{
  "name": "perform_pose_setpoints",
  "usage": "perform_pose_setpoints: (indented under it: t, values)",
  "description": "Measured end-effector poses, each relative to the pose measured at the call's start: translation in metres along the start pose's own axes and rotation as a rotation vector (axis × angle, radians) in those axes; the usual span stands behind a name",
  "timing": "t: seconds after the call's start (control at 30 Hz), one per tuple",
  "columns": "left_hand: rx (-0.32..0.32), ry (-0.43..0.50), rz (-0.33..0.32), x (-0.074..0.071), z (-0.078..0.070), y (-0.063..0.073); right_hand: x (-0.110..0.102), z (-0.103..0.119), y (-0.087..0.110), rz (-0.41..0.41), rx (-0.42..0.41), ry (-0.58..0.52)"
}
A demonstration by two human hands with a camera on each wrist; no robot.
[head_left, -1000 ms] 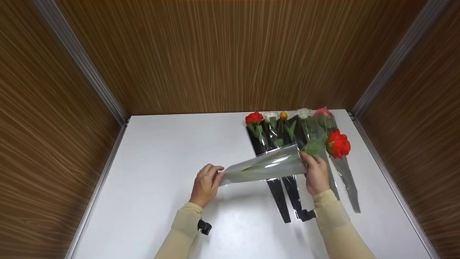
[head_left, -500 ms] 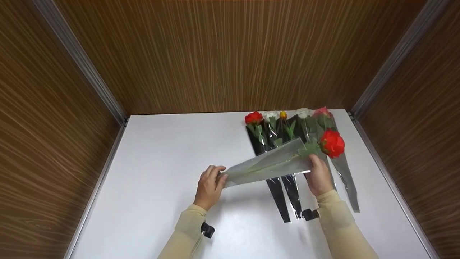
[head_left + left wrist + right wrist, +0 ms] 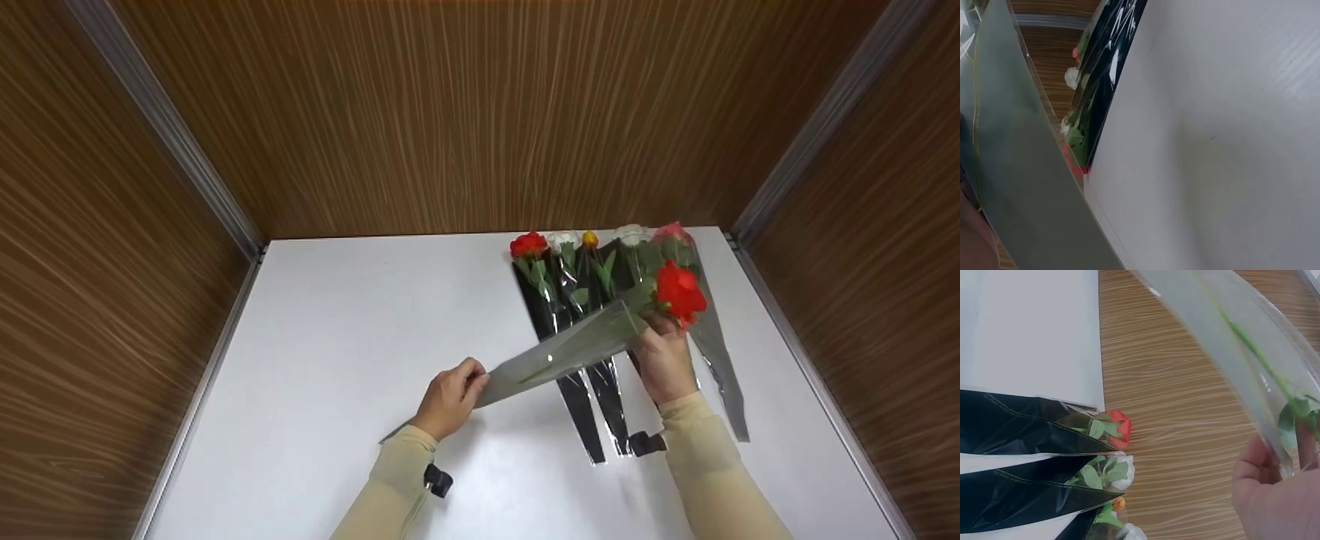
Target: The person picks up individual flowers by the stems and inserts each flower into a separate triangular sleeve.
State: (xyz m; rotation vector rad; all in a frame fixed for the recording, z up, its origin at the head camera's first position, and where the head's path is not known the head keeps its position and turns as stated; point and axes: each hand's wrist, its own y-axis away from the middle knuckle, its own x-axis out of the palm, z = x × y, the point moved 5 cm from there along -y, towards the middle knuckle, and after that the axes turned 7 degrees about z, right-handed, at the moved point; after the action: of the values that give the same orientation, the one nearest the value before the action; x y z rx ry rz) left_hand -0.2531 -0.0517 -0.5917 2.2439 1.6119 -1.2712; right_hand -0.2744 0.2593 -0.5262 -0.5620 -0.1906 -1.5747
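Observation:
A red rose (image 3: 680,291) sticks out of the wide mouth of a grey, see-through flower sleeve (image 3: 562,356), which slants above the table. My left hand (image 3: 450,397) pinches the sleeve's lower part; its narrow tail shows behind the wrist. At the mouth, just under the bloom, my right hand (image 3: 664,367) grips the sleeve edge, its fingertips partly hidden by petals. The right wrist view shows the green stem (image 3: 1247,343) inside the film, with my right hand (image 3: 1280,500) around the mouth by the leaves. In the left wrist view the sleeve (image 3: 1027,169) fills the left side.
Several wrapped flowers lie side by side at the back right of the white table (image 3: 360,315): a red one (image 3: 529,244), a yellow one (image 3: 590,239), white ones and a pink one (image 3: 673,231). The held sleeve passes above their wraps. Wood-grain walls (image 3: 480,112) enclose the table.
The red rose has shifted left, nearer the sleeve mouth. My right hand has turned inward beneath it. My left hand has moved slightly right and down, and the sleeve now tilts more steeply.

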Motion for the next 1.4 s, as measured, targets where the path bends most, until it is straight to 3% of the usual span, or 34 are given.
perform_pose_setpoints:
  t: [0.33,0.5,0.73,0.87,1.1,1.4]
  values:
    - [-0.01,0.025,-0.006,0.003,-0.002,0.0,-0.004,0.008,-0.002,-0.169,-0.101,-0.126]
    - [0.001,0.037,-0.007,0.006,-0.004,-0.001,-0.005,0.009,0.0,-0.219,-0.091,-0.113]
    - [0.011,0.069,-0.014,0.009,-0.006,-0.001,-0.001,0.012,0.002,-0.108,0.045,-0.072]
    - [0.007,0.101,0.046,0.013,-0.007,0.0,0.001,0.016,0.002,-0.068,0.095,-0.07]
    - [-0.038,0.147,0.203,0.026,-0.014,-0.006,0.008,0.019,0.002,-0.07,0.054,-0.101]
    - [-0.037,0.187,0.214,0.037,-0.027,-0.018,0.021,0.022,0.004,-0.069,0.032,-0.062]
